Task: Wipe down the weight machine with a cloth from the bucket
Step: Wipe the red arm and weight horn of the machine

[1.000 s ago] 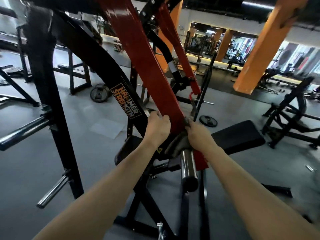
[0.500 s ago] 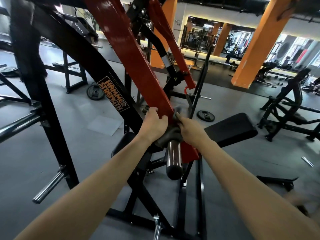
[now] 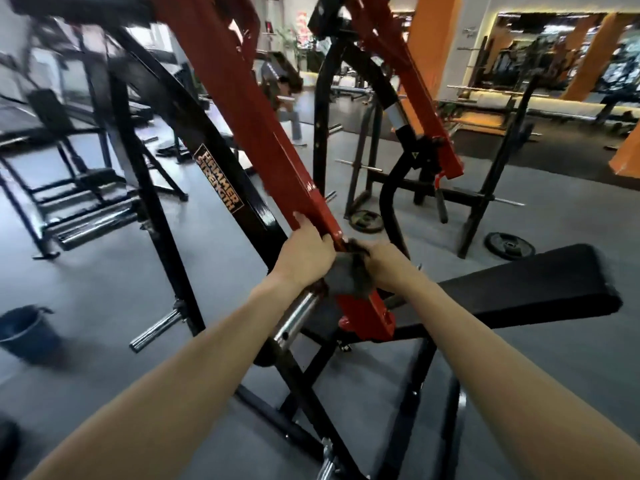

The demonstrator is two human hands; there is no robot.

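Bucket (image 3: 26,329) newly in view, HAMMER STRENGTH label (image 3: 218,181)

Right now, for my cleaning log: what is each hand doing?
Left hand: grips the red arm.
Right hand: holds the cloth against that arm.

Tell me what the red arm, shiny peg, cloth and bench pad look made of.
The red arm looks like square steel tube under glossy red paint, with small pale chips. The peg is bare polished metal, probably chrome, given its mirror highlights. The cloth is soft dark grey fabric, crumpled; fibre unclear. The bench pad has a matte black cover, likely vinyl.
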